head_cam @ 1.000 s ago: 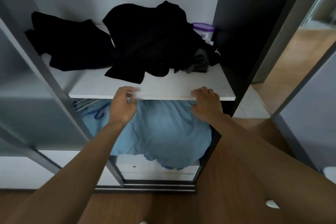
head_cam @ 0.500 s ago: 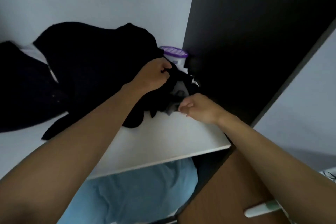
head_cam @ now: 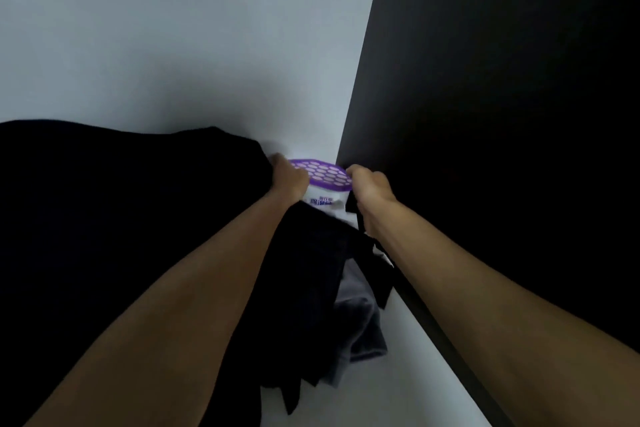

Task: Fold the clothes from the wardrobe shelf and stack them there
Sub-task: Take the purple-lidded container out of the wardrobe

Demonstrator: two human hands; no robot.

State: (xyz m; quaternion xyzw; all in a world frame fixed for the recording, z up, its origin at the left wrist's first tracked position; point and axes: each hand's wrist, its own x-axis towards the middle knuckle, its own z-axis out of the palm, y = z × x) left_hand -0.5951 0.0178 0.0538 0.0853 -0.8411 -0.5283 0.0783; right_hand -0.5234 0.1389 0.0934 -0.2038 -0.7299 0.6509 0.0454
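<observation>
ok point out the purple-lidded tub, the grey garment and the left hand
purple-lidded tub (head_cam: pixel 320 173), head view, on the perforated lid
grey garment (head_cam: pixel 363 329), head view, on its crumpled middle
left hand (head_cam: pixel 290 178), head view, on the back of the hand

The light was dim and cool, brightest on the pale back wall (head_cam: pixel 173 28). The dark side panel (head_cam: pixel 502 80) and black clothes (head_cam: pixel 121 218) lost all detail (near-solid black). The forearms stretched at the wide-angle edges, and the whole picture looked soft.
</observation>
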